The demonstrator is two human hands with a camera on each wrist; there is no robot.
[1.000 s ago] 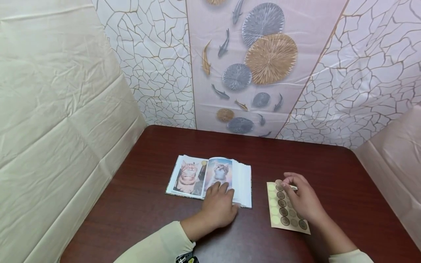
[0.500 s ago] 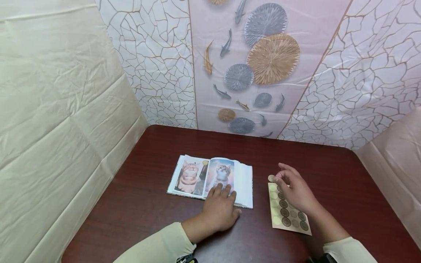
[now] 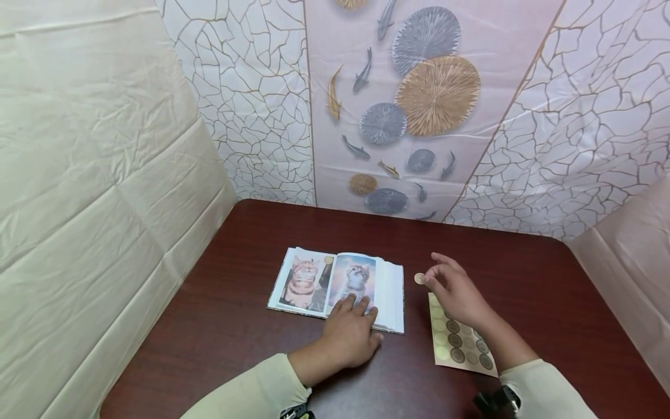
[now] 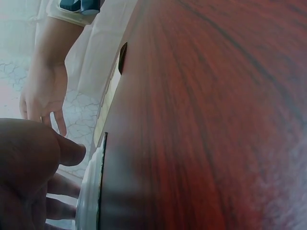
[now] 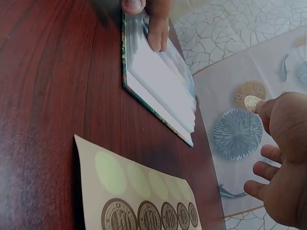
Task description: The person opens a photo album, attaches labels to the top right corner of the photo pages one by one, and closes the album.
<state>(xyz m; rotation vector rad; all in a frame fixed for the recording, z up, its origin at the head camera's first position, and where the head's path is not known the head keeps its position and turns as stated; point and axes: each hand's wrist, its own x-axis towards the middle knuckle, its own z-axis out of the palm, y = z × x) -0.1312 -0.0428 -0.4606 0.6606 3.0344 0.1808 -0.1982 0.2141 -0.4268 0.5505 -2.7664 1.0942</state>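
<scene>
An open book (image 3: pixel 389 291) with cat pictures on both visible pages lies on the dark wooden table; a round gold sticker is on the left page's upper right corner. My left hand (image 3: pixel 349 336) rests on the lower right page with its fingers spread nearly straight. Between thumb and forefinger, my right hand (image 3: pixel 460 293) pinches a small round gold sticker (image 3: pixel 420 279), held in the air right of the book. Below that hand lies the sticker sheet (image 3: pixel 441 340), with bare yellow circles in its left column and dark printed round stickers beside them; the forearm covers part of it.
The reddish-brown table (image 3: pixel 220 337) reaches back to a patterned wall cloth (image 3: pixel 382 105). Pale cloth (image 3: pixel 104 192) hangs at the left side. A dark device (image 3: pixel 497 400) is strapped on the right wrist, another (image 3: pixel 296 412) on the left.
My right hand has lifted the round sticker away from the sheet's top edge and carried it left toward the book. The left hand stays on the page.
</scene>
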